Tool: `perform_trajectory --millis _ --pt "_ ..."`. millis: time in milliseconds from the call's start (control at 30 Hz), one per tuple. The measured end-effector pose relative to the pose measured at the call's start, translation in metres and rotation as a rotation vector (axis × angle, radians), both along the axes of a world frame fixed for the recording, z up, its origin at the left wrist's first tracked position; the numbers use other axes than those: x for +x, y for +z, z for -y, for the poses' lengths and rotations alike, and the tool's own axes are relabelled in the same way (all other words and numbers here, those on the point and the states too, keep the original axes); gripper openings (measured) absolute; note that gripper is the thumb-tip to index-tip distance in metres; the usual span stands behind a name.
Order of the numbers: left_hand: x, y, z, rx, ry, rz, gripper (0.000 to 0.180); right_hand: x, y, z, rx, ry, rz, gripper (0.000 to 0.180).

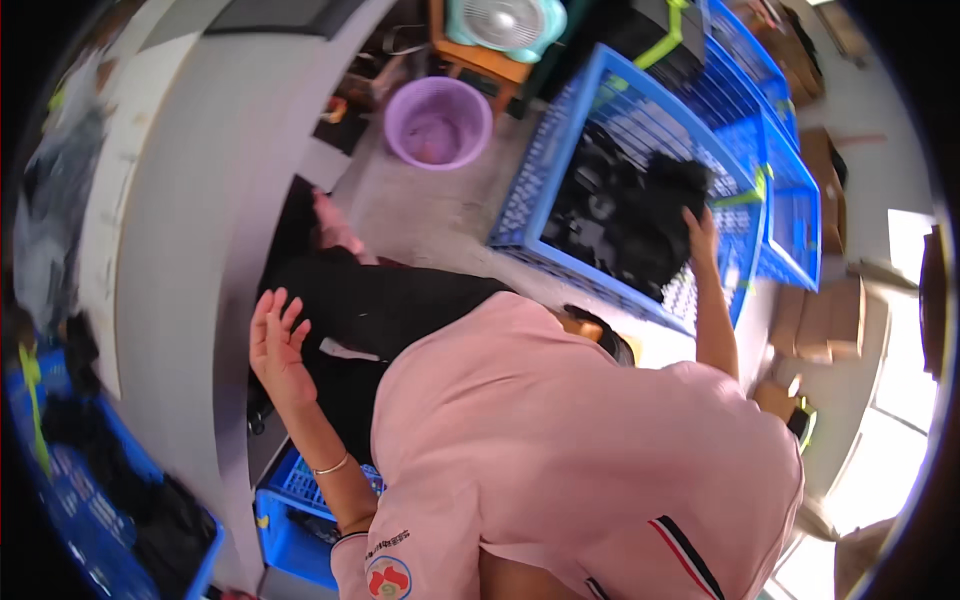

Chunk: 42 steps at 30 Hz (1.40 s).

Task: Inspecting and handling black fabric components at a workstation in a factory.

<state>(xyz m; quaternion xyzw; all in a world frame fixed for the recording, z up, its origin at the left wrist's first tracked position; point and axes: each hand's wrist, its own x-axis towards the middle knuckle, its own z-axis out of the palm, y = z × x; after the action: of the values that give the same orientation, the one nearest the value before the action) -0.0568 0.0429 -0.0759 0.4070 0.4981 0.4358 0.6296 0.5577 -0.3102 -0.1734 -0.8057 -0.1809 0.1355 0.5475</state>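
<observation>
We find the right hand (703, 243) gripping a black bundle (670, 190) inside the blue plastic crate (562, 150), the left hand (281, 348) empty with fingers spread; the step appears to be picking out, and the next move likely calls for lifting clear.

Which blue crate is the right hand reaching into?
The large blue crate just right of the purple basket: the right hand holds a black bundle in it. The other blue crates have no hand in them.
</observation>
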Motion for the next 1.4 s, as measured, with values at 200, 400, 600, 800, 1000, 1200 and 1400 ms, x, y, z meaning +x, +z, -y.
perform_trajectory --millis 200,400,600,800,1000,1200,1400 --pt "-0.067 0.018 0.006 0.07 0.311 -0.026 0.04 0.051 -0.111 0.063 -0.056 -0.251 -0.346 0.075" --pt "-0.152 0.039 -0.026 0.415 0.595 -0.452 0.025 -0.047 -0.119 -0.132 -0.675 0.24 0.328 0.061" --pt "-0.266 0.029 -0.122 0.577 0.697 -1.033 0.029 -0.206 0.004 -0.272 -0.238 0.959 0.862 0.048" --pt "-0.342 0.019 -0.211 0.537 0.616 -1.769 0.038 -0.293 0.074 -0.323 -0.153 1.109 0.929 0.042" --pt "-0.378 0.026 -0.242 0.206 0.568 -1.611 0.058 -0.334 0.085 -0.344 -0.088 1.203 0.939 0.043" --pt "-0.304 0.046 -0.197 0.611 0.535 -1.277 0.063 -0.404 0.104 -0.373 0.088 1.366 0.876 0.042" --pt "-0.11 0.065 -0.054 0.557 0.306 -0.816 0.062 -0.507 0.127 -0.411 0.419 1.445 0.47 0.064"
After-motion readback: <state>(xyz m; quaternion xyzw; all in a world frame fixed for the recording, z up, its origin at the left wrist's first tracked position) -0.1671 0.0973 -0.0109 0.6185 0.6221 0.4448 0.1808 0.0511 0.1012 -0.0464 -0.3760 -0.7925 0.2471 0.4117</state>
